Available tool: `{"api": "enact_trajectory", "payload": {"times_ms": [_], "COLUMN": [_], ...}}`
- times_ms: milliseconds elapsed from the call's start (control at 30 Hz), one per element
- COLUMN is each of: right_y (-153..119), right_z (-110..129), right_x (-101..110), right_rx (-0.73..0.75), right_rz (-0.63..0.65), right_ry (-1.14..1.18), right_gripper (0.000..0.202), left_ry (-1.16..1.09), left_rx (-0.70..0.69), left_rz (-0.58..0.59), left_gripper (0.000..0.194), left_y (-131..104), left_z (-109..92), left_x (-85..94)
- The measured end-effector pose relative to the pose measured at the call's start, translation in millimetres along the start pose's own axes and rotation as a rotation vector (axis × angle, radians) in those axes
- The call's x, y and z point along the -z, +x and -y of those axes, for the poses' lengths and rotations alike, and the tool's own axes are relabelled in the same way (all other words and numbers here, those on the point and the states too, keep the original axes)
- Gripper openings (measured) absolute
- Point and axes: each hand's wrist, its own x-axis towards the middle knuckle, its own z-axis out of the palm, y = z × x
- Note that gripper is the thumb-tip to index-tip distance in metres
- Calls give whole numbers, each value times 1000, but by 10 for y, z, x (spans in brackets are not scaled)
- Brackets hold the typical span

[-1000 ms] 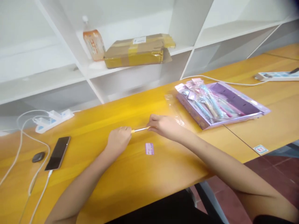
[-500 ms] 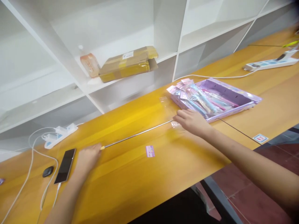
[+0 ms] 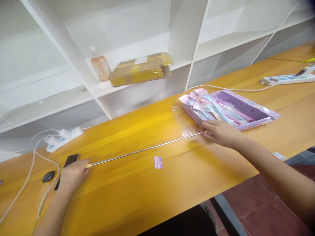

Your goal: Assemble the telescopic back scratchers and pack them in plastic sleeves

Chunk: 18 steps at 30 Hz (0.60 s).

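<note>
A thin silver rod (image 3: 145,149) stretches between my two hands above the wooden table (image 3: 118,193). My left hand (image 3: 75,172) is closed round its yellow end, over part of a black phone (image 3: 71,159). At the other end, my right hand (image 3: 216,132) pinches the rod's tip, beside a purple tray (image 3: 256,111) holding several wrapped items (image 3: 214,106). A clear plastic wrapper (image 3: 180,121) lies left of the tray. Below the rod is a small purple card (image 3: 158,162).
White power strips lie at the left (image 3: 64,139) and far right (image 3: 287,79), with white cables. A black oval object (image 3: 48,176) is near the phone. The shelf behind holds a cardboard box (image 3: 140,69) and a bottle (image 3: 101,68). A sticker (image 3: 279,155) sits near the front edge.
My hands have moved farther apart, and the rod between them shows longer. My left hand has shifted left over the phone, my right hand to the right. The camera view has shifted slightly.
</note>
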Motion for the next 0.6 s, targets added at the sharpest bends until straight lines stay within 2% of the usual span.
{"api": "enact_trajectory", "payload": {"times_ms": [133,200,300,433,533,600], "right_y": [-27,-21,9,75,194,328], "right_z": [-1,20,58,126,269,446], "right_x": [6,4,16,45,43,30], "right_rx": [-132,-137,-121,-87,-34,-1], "right_rz": [212,220,152,58,-9,-22], "right_ry": [139,198,212,188,141,118], "right_gripper": [24,27,36,43,37,31], "left_ry": [-16,-39,-80,-140,-180,-195], "left_rx": [-28,-33,-35,31,111,173], "left_rz": [-26,-4,68,270,498,606], "left_gripper": [32,32,32,31,27,26], "left_y": [-14,-38,-68,40,295,521], "left_z": [11,30,40,-100,-376,-624], "left_x": [4,-26,-84,-88,-11,54]}}
